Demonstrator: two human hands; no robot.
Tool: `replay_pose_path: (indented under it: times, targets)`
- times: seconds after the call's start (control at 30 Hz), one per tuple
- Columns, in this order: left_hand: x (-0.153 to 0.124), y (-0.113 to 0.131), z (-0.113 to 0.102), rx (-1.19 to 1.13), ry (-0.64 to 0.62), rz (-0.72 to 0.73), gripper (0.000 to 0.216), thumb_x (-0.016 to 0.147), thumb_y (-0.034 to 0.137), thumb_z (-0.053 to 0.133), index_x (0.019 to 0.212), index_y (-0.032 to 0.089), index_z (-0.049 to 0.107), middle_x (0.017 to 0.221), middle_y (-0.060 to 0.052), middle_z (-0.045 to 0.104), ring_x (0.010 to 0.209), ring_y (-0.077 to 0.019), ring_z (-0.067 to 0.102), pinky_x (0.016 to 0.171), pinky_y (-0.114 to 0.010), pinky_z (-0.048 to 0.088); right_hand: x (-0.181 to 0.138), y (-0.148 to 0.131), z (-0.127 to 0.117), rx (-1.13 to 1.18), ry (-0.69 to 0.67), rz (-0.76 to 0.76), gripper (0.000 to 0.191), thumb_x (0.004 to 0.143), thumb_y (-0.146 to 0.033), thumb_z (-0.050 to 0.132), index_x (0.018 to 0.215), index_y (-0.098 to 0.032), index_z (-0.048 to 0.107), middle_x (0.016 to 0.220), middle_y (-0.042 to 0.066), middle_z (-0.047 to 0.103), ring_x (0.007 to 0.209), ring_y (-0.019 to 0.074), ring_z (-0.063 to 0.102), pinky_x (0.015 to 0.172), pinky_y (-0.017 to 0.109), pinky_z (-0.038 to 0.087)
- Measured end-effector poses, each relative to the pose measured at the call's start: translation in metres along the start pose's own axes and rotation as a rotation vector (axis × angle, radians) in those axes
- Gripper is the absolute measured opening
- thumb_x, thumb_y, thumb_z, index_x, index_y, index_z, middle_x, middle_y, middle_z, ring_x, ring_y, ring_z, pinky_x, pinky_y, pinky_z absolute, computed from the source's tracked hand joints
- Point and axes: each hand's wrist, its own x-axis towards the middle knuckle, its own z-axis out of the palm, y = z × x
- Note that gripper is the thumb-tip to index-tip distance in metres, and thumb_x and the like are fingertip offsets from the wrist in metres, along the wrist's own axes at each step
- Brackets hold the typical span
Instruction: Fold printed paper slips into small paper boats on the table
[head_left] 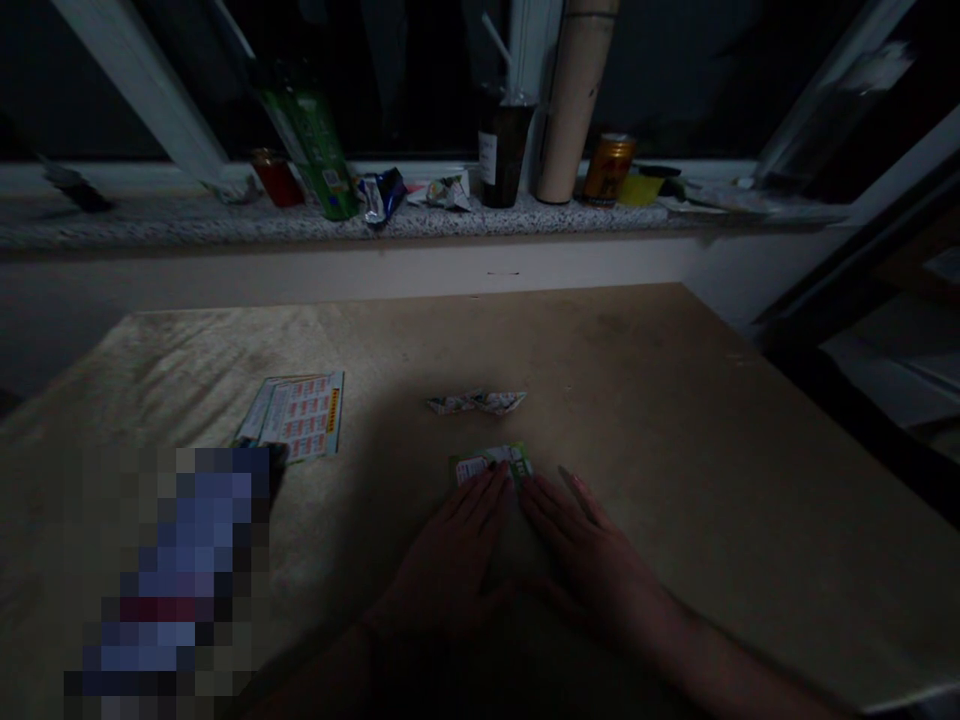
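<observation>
Both hands lie palm down in front of me, with fingers stretched out. My left hand [457, 535] has its fingertips on a green and white printed sheet of paper [491, 460]. From the other side, the fingertips of my right hand [577, 535] touch the right edge of the same sheet, whose near part is hidden beneath the fingers. Just beyond it rests a small folded paper piece [478, 402], pinched at its middle like a bow. The light is dim, and the thumbs are hard to make out.
More printed sheets [300, 412] lie at the left of the table [637, 400], beside a pixelated blue object [187, 560]. Along the granite windowsill [420, 225] stand a green bottle [322, 150], a dark cup [506, 150], a cardboard tube [574, 100] and an orange can [609, 168].
</observation>
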Motion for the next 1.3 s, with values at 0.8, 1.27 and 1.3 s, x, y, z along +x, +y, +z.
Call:
replay_pose_path:
  times: [0.8,1.27,1.3]
  targets:
    - [-0.013,0.020,0.042,0.170,0.194,-0.154,0.078,0.090,0.033,0.036,0.143,0.003,-0.011,0.144,-0.021,0.032,0.131,-0.0287,0.032,0.104,-0.039,0.031,0.006,-0.017,0.012,0.061,0.036,0.046,0.072,0.084,-0.046,0.050,0.140,-0.005,0.031,0.145,0.016,0.030,0.136,0.0269,0.024,0.111,0.044,0.027]
    - [-0.014,0.044,0.037,-0.006,0.200,-0.279,0.082,0.085,0.027,0.037,0.143,0.006,-0.016,0.147,-0.019,0.026,0.134,-0.0315,0.026,0.104,-0.046,0.031,0.006,-0.015,0.008,0.067,-0.004,0.046,0.070,0.082,-0.039,0.053,0.141,-0.010,0.030,0.146,0.013,0.029,0.136,0.0265,0.024,0.109,0.046,0.031]
    - [-0.013,0.045,0.037,-0.005,0.198,-0.298,0.081,0.085,0.026,0.037,0.143,0.007,-0.017,0.147,-0.019,0.024,0.134,-0.0311,0.025,0.105,-0.046,0.031,0.006,-0.015,0.008,0.067,-0.001,0.045,0.070,0.082,-0.039,0.053,0.141,-0.009,0.030,0.146,0.013,0.030,0.136,0.0265,0.024,0.109,0.046,0.031]
